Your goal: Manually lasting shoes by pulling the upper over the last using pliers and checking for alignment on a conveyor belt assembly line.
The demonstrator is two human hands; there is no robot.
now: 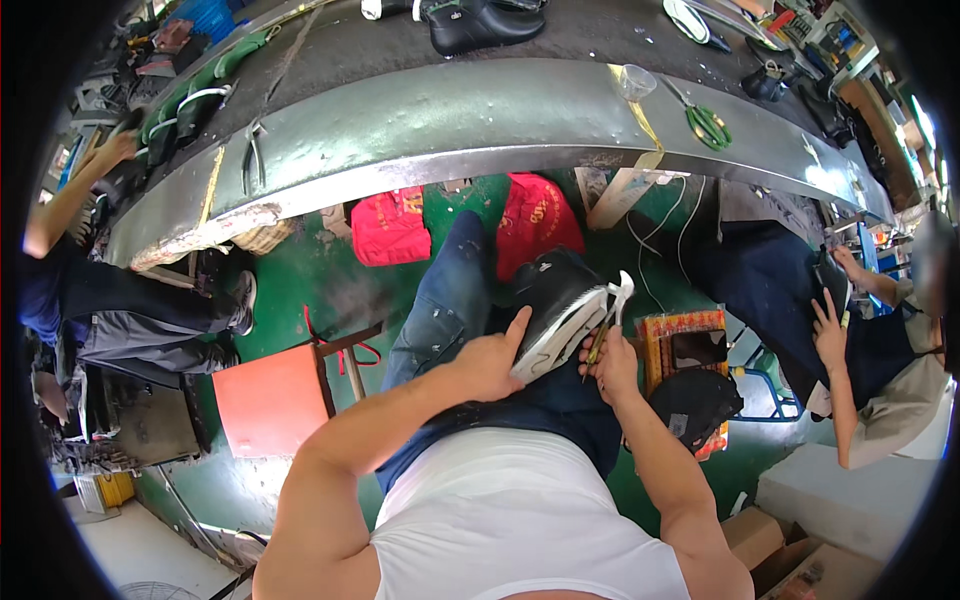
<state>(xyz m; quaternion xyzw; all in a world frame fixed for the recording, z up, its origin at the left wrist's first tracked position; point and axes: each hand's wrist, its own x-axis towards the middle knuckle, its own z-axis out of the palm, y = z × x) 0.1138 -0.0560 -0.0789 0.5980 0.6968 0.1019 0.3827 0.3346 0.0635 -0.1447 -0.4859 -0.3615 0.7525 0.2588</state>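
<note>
A black shoe upper (553,291) with a pale underside turned up rests on my lap, tilted to the right. My left hand (487,364) grips it at the near left end, its index finger stretched along the side. In my right hand (612,368) is a metal pair of pincers (622,290), with a curved silvery head close to the shoe's right edge. Part of its handles is covered by my fingers. Whether its jaws touch the shoe, I cannot tell.
A metal-edged bench (400,110) curves across ahead, carrying green-handled scissors (708,126), pliers (254,158) and a black shoe (480,25). Red cloths (390,227) lie beneath it. An orange stool (270,400) stands left; a black cap (695,408) lies right. People sit on both sides.
</note>
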